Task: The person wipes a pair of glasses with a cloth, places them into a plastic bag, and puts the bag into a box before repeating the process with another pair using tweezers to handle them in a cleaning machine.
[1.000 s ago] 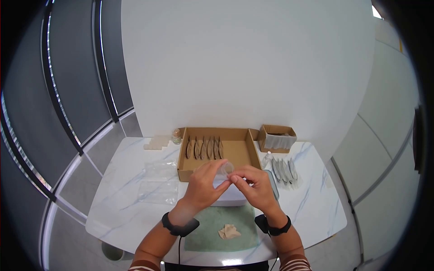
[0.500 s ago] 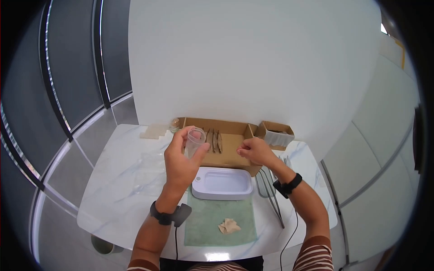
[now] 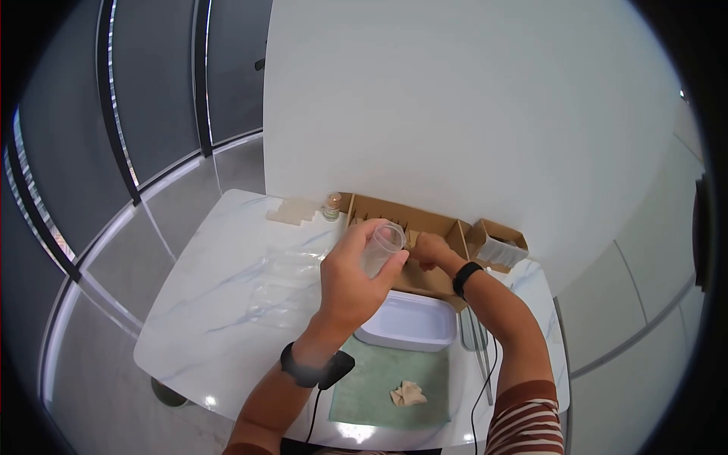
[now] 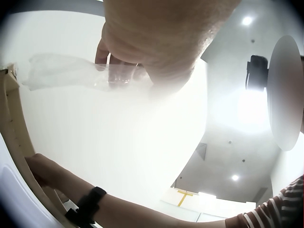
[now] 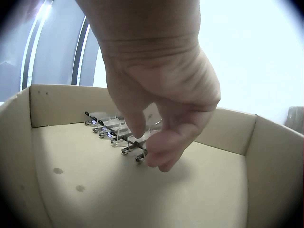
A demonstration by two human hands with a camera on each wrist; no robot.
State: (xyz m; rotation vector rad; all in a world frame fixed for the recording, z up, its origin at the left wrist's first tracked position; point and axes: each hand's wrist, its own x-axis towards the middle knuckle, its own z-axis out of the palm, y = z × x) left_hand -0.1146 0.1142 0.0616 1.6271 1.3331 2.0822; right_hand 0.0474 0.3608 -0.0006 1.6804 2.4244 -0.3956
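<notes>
A clear plastic bag (image 3: 377, 250) is held in my left hand (image 3: 350, 284), thumb and fingers spreading its mouth into a round opening. In the left wrist view the clear bag (image 4: 61, 73) stretches sideways from the fingers. My right hand (image 5: 166, 104) reaches down into the cardboard box (image 5: 213, 159), fingers curled at the near end of a row of glasses (image 5: 111, 130). Its fingertips overlap the nearest pair; I cannot tell whether they pinch it. In the head view the right hand (image 3: 432, 249) sits low in the box, the row partly hidden behind the left hand.
A pale basin-shaped device (image 3: 413, 322) stands before the box, behind a green cloth (image 3: 371, 394) with a crumpled beige cloth (image 3: 408, 393). Clear bags (image 3: 284, 292) lie left. A small jar (image 3: 332, 206) and a smaller cardboard box (image 3: 493, 243) flank the big box.
Both hands were together at the bag. The right hand has let go of it and moved into the box; the left swung left with the bag, then right again as the view turned.
</notes>
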